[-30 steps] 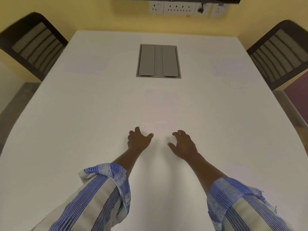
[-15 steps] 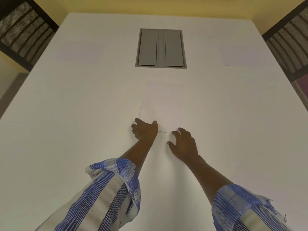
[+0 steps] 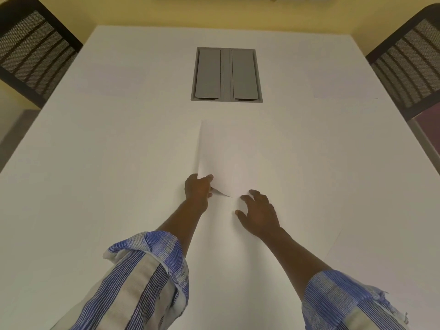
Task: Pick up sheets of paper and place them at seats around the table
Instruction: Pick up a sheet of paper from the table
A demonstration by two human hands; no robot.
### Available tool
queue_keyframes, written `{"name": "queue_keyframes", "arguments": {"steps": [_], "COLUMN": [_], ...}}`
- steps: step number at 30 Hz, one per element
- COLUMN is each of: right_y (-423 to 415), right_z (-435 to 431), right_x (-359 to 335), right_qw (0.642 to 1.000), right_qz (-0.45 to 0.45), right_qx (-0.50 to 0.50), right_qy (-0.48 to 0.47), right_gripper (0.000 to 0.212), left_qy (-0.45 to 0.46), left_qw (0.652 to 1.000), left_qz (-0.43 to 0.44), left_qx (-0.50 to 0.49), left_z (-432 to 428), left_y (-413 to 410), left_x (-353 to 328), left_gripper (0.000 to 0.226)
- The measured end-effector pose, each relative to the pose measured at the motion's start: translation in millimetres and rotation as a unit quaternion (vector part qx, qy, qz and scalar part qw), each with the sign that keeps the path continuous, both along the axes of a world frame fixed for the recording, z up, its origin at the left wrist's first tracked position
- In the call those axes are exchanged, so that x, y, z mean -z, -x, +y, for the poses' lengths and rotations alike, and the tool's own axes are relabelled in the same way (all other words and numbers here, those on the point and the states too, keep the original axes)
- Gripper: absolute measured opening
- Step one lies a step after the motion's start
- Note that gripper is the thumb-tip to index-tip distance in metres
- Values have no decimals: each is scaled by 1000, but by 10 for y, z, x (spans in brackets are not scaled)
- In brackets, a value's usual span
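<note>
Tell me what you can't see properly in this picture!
Head view: the fingers of the left hand, tucked under the lifted sheet of paper.
Whether more sheets lie under the right hand: white on the white table, too faint.
The chair on the left and the chair on the right: cut off by the picture's edges.

Grey cable hatch [image 3: 226,75], yellow wall [image 3: 166,10]

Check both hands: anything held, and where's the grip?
The left hand pinches the sheet of paper at its near left corner, with that edge raised. The right hand holds nothing, its fingers spread by the sheet's near edge.
</note>
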State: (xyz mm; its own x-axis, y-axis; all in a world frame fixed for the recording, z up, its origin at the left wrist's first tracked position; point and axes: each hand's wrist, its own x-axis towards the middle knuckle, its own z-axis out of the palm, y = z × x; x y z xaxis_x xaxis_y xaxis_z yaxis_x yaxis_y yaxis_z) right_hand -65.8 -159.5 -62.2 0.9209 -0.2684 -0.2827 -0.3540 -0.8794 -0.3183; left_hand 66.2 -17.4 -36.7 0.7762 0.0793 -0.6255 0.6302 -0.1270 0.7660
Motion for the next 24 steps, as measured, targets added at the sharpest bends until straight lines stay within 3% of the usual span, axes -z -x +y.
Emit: {"name": "queue_keyframes", "arguments": {"steps": [5,7,9,15,18,24], "right_y": [101,134,149,90,123,383], "right_z": [107,130,138,100,61,21], "right_x": [-84,-172,-302,-916,-1277,-1932], "right_qw": [998,996,992,967,938,846], "right_qz": [1,-11,-33,-109,-159,-237], "right_qx": [7,20,42,135,190,264], "right_qy": [-60,-91,-112,-184,-242,-399], "right_gripper": [59,60,61,63,67,83], "left_qy": [-161,-199,-209,-208,-209,-154], "left_qw": [972,947,922,864,836,799], "left_qz": [-131,-206,-271,-397,-447,-530], "left_qx": [109,147,179,228,241,237], "left_z": [119,183,246,450,556,819], "left_y": [113,167,223,443,602,997], "left_x": [-279,-484,-708,-1471,-1882,-2703], "left_gripper": [40,28,17,34,24,15]}}
